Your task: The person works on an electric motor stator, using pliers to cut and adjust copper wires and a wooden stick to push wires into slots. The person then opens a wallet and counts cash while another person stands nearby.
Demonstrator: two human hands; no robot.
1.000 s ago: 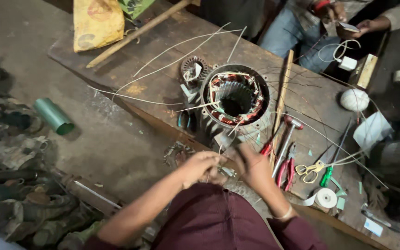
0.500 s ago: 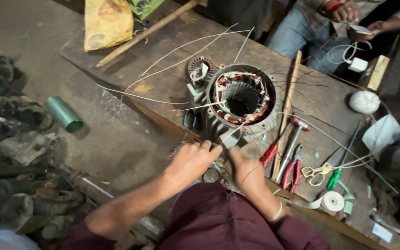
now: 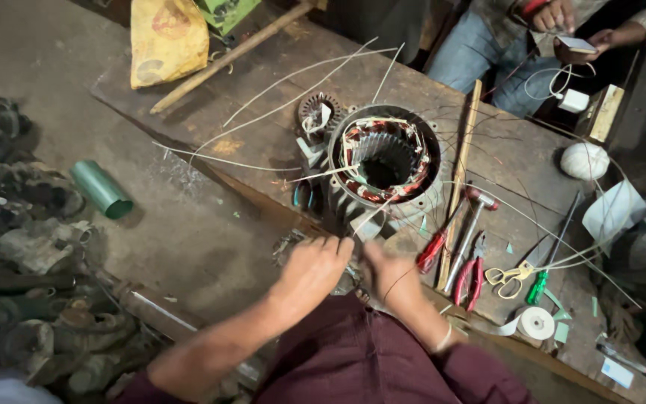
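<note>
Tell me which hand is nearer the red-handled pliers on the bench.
Right. The right hand sits just left of the pliers, close to the red-handled tools. The left hand is farther off, beyond the right hand, in front of the motor stator.

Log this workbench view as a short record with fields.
Setting: wooden bench seen from above
Centre: motor stator with copper windings and loose white strips
Left hand: at the bench edge, fingers curled, contents unclear
Right hand: beside it, blurred, grip unclear
Tools at right: red pliers, hammer, yellow scissors, tape roll
Floor at left: green tube
</note>
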